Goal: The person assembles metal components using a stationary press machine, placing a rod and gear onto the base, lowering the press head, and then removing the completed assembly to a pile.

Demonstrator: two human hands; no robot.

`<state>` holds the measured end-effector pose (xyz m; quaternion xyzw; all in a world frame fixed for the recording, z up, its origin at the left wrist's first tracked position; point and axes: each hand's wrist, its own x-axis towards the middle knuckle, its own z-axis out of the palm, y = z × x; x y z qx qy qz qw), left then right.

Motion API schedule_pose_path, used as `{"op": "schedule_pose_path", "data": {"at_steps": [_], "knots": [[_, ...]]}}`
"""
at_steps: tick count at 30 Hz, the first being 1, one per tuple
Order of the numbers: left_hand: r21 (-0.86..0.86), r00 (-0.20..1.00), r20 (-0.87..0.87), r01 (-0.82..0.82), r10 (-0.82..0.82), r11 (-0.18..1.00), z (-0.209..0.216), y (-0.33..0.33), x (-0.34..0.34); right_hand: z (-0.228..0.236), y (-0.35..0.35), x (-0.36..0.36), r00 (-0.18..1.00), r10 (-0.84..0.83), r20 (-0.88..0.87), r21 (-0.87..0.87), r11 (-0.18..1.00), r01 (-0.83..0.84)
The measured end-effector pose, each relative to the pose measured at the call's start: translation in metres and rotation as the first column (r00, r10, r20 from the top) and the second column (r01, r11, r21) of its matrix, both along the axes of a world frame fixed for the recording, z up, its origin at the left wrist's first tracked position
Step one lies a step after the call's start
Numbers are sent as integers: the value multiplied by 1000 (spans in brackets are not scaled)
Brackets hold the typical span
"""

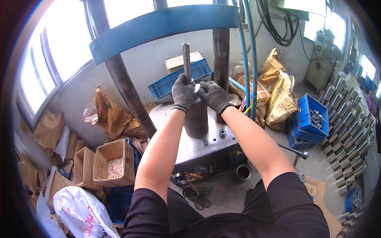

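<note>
My left hand [183,94], in a dark knitted glove, is closed around the lower end of an upright metal tube [186,57]. Below it, a thick dark metal cylinder [196,122] stands on the pale metal press table [180,148]. My right hand [214,97], gloved the same way, has its fingers bent together at the cylinder's top, beside a small shiny piece [197,89] between the hands. Whatever its fingertips grip is hidden. Two small metal bushings, one being a ring-shaped part [222,133] and the other a shorter one [204,141], stand near the cylinder's foot.
A blue press beam [166,29] spans between dark columns [127,91] around the table. Behind stands a blue crate [158,88]. Cardboard boxes [115,164] are at left, a blue bin of metal parts [313,117] and stacked metal tubes [345,135] at right. A ball-ended lever [304,155] juts out.
</note>
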<state>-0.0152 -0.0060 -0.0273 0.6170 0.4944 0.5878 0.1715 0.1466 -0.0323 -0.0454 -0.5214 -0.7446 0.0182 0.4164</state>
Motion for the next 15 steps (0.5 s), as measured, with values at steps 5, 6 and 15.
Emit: {"op": "schedule_pose_path", "data": {"at_steps": [5, 6, 15], "knots": [[32, 997, 71, 41, -43, 999, 1, -3, 9, 1, -1, 6, 999, 30, -41, -9, 1000, -30], [31, 997, 69, 32, -35, 999, 1, -1, 6, 2, -2, 5, 999, 26, -46, -11, 1000, -26], [520, 690, 500, 245, -524, 818, 2, -17, 26, 4, -7, 6, 999, -8, -42, 14, 1000, 8]]}}
